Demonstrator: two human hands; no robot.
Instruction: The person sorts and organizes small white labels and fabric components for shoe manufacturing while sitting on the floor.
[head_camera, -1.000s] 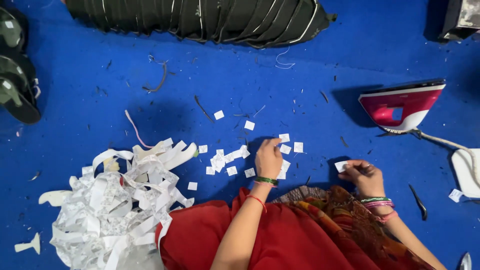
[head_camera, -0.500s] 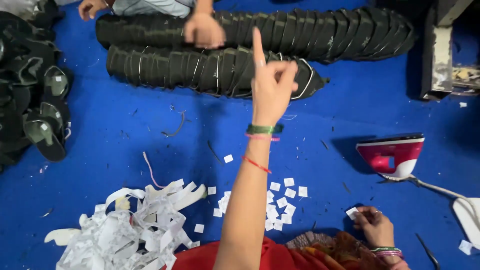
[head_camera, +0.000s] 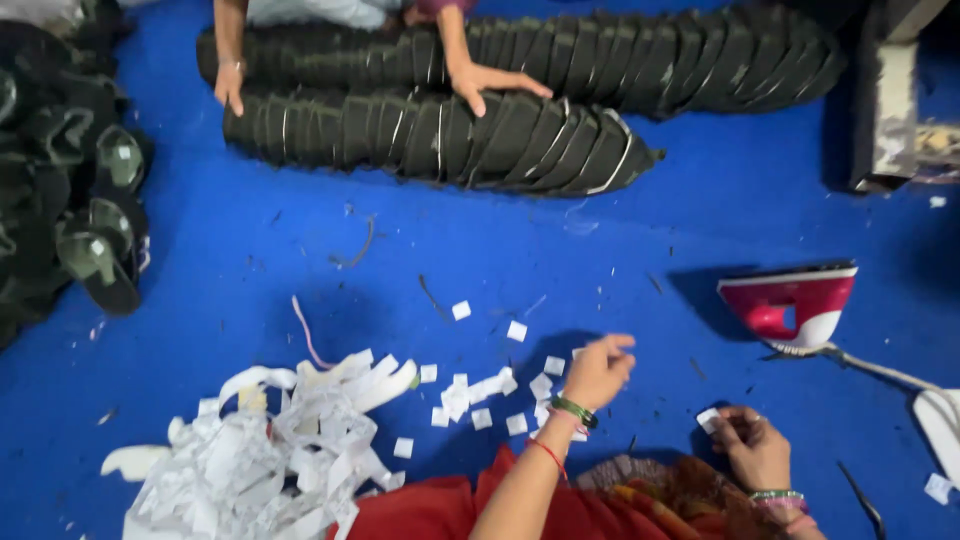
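— Looking at your hands first: your right hand (head_camera: 755, 447) pinches one small white square tag (head_camera: 708, 419) between thumb and fingertips, low over the blue floor (head_camera: 620, 250) by your knee. Your left hand (head_camera: 598, 372) hovers above the scattered white tags (head_camera: 500, 395) with its fingers loosely curled; I cannot tell whether it grips one or is empty.

— So where do you see trouble?

— Mostly with how light those tags are. They lie loose and apart on the floor, just beside the heap of white paper strips (head_camera: 270, 450). If your left forearm sweeps low across them, I'd judge a few slide into that heap, and white on white they would be hard to pick out again.

— And the iron?

— The red and white iron (head_camera: 795, 305) sits on the floor to your right, near your right hand, with its cord (head_camera: 880, 370) trailing past your wrist. I can't tell whether it is hot. If it is, a tag flicked against it or a sleeve brushing it is a risk, and a snag on the cord could drag it towards your red and patterned clothing (head_camera: 640, 500).

— Anything further out?

— Another person's hands (head_camera: 490, 80) press on the rows of dark green stacked pieces (head_camera: 440, 135), well apart from you. If that row slumps forward it could spill towards the open floor, though it looks unlikely to reach your tags. The thin dark tool (head_camera: 858, 497) by your right wrist is too small to identify, so mind where you set that hand down.
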